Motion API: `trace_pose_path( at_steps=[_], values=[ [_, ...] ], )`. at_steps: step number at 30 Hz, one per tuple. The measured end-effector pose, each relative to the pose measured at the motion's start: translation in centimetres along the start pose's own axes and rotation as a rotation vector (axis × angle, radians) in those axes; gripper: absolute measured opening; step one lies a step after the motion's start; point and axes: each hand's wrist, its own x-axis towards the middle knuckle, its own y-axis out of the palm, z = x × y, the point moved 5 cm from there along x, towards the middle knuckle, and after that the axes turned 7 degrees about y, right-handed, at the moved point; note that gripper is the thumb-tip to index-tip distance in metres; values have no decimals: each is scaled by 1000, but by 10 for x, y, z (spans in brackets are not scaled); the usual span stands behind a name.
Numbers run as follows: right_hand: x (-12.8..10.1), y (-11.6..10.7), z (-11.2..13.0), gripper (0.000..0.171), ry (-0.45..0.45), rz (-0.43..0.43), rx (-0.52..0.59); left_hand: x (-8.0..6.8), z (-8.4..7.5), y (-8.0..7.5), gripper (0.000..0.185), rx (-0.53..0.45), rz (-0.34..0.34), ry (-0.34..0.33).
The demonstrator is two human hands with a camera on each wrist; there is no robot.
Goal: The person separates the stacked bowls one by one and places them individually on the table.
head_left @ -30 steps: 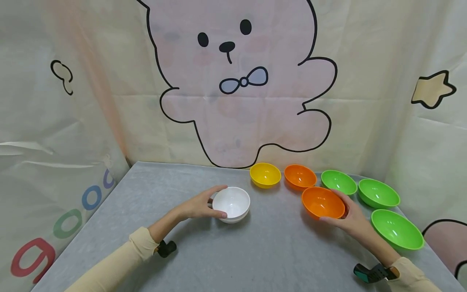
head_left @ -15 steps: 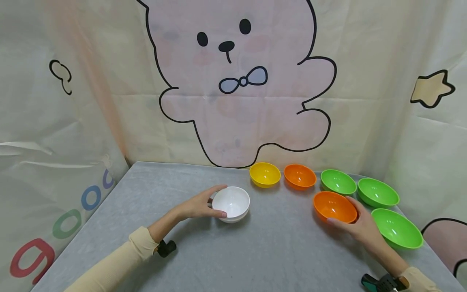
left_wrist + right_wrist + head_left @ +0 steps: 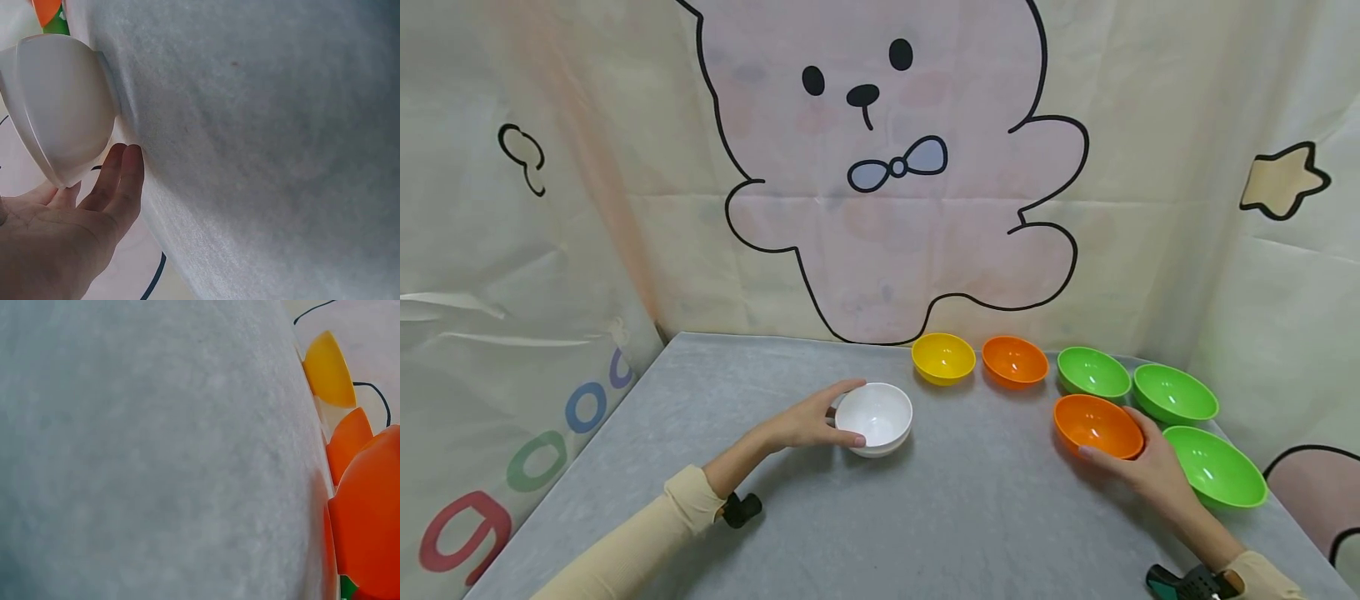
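Note:
My left hand (image 3: 811, 421) grips a white bowl (image 3: 876, 417) by its left side, thumb at the near rim and fingers at the far side. In the left wrist view the white bowl (image 3: 69, 100) shows a line below its rim; whether a second bowl is nested there I cannot tell. My right hand (image 3: 1150, 462) holds a larger orange bowl (image 3: 1093, 423) at its right side, thumb on the near rim. Only the orange bowl's outside (image 3: 369, 512) appears in the right wrist view, with the hand out of sight.
A yellow bowl (image 3: 943, 360) and another orange bowl (image 3: 1015, 362) stand along the back edge. Green bowls stand at the right: one at the back (image 3: 1093, 372), another beside it (image 3: 1176, 393), and a large one (image 3: 1213, 467) by my right forearm. Grey cloth (image 3: 925, 533) covers the table.
My right hand has moved the larger orange bowl to the right and slightly nearer, towards the green bowls. The left hand and white bowl have stayed in place.

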Motion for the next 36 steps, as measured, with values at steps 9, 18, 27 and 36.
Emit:
trace_pose_path(
  at_steps=[9, 18, 27, 36],
  values=[
    [-1, 0, -2, 101, 8, 18, 9, -1, 0, -1, 94, 0, -3, -3],
    [0, -1, -3, 107, 51, 68, 4, 0, 3, -1, 95, 8, -3, -6],
    [-2, -2, 1, 109, 55, 77, -31, -1, 2, -1, 94, -9, 7, 24],
    [-2, -4, 7, 107, 43, 78, -35, -1, 2, -1, 94, -8, 7, 15]
  ],
)
